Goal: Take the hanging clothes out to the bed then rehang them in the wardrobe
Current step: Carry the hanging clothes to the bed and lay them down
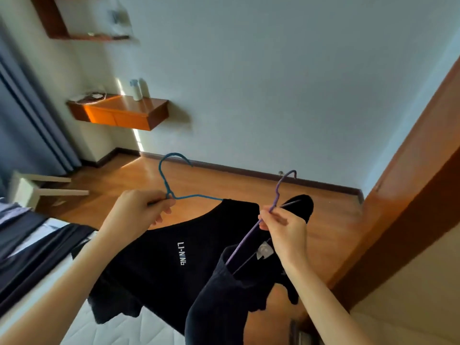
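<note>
My left hand [139, 210] grips the neck of a blue wire hanger [169, 170] that carries a black T-shirt with white lettering [159, 265]. My right hand [283, 230] pinches the neck of a purple wire hanger [281, 188] holding a second dark garment [224, 300]. Both garments hang in the air in front of me, above the corner of the bed [119, 329]. The wardrobe's wooden side [403, 220] stands at the right; its inside is out of view.
Dark clothes [29, 245] lie on the bed at the left. A white stool [32, 188] stands on the wooden floor by blue curtains [27, 125]. A wall shelf [119, 112] with a bottle hangs on the far wall.
</note>
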